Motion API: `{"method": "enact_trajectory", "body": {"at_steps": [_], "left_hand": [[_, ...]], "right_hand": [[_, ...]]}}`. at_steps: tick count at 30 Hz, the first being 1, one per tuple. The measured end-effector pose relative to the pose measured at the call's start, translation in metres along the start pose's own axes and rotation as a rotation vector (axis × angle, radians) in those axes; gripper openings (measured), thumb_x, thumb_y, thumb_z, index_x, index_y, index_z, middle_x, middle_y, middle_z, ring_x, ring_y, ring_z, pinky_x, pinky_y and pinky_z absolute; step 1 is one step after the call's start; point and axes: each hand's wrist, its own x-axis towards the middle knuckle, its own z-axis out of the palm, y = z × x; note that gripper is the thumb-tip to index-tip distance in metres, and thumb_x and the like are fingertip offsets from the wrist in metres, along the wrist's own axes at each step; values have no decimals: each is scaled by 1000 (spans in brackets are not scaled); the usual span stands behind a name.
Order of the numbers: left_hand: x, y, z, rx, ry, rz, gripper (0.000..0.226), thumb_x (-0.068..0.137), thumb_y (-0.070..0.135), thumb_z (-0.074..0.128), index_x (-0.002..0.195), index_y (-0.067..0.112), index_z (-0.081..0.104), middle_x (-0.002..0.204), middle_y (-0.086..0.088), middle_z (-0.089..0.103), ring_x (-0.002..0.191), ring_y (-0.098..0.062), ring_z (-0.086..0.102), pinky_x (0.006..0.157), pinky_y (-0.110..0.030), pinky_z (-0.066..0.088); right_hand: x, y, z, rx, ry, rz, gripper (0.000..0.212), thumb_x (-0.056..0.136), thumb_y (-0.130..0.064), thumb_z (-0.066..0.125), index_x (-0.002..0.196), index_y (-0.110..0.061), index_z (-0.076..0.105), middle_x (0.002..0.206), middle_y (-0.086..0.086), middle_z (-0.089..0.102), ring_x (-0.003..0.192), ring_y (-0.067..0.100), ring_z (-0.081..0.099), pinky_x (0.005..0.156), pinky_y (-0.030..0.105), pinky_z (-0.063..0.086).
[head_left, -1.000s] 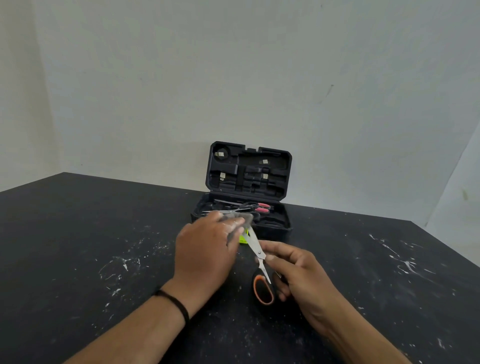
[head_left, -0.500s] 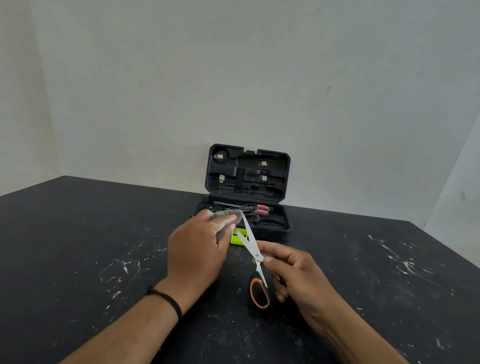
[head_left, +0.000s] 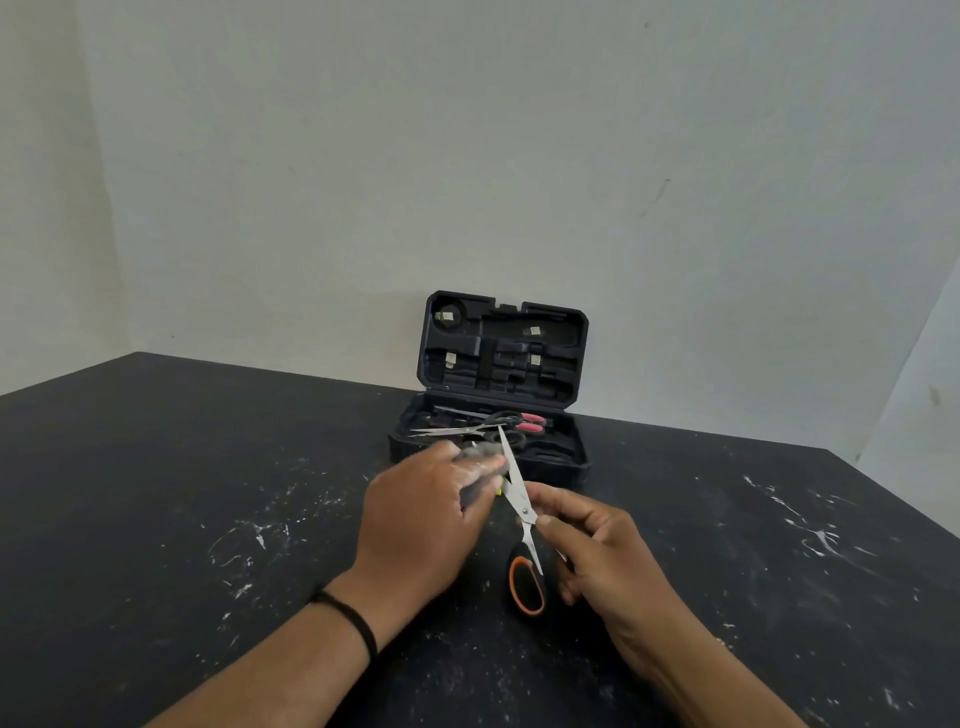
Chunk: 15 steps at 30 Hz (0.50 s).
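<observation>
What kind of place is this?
Likely a plain workshop or test bench: a black table marked white, an open tool case before a bare wall, and scissors in the right hand.

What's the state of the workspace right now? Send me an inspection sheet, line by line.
Surface: black table, scuffed with white marks.
Job's things: orange-handled scissors, one blade pointing toward the case; grey cloth against that blade.
Clutter: open black tool case at the back of the table, pink-handled scissors lying inside.
Grippers: left hand holds the grey cloth at the blade; right hand pinches the orange-handled scissors near the pivot.
Cables: nothing seen.
Surroundings: plain pale wall behind the table.
</observation>
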Motion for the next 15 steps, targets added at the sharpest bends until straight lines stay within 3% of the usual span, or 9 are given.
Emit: {"method": "enact_trajectory", "body": {"at_steps": [3,6,10,12,15], "left_hand": [[-1,6,4,-18,-35,2,34,94,57,49,116,46,73,86,21,64,81,2,64,65,-10,39],[3,9,3,21,22,-34,32,98,51,49,118,45,72,99,19,71,90,0,67,72,-21,52],[8,-4,-6,-15,92,-257,27,100,46,52,120,45,70,110,15,73,99,-6,67,71,-19,41],[6,-6,-8,-92,125,-198,25,98,44,56,118,43,72,107,17,73,94,1,66,70,-13,41],[-3,8,-5,-171,2,18,23,96,46,60,115,46,72,94,29,65,88,11,58,74,-3,39]], "right_hand": [[0,-1,-3,27,9,6,36,101,-5,54,112,-31,77,91,5,78,44,6,40,45,24,37],[-1,-4,-7,22,-4,12,37,101,-4,54,112,-29,78,85,0,77,44,7,38,44,23,36],[-1,-5,-10,-13,-44,52,36,101,-4,53,115,-28,77,90,3,77,45,7,39,44,24,37],[2,-6,-7,8,-6,54,36,101,-3,51,113,-26,76,92,5,77,43,4,41,43,24,36],[4,-7,-1,-1,30,42,35,102,-2,51,110,-25,75,69,-7,70,40,2,40,42,24,34]]}}
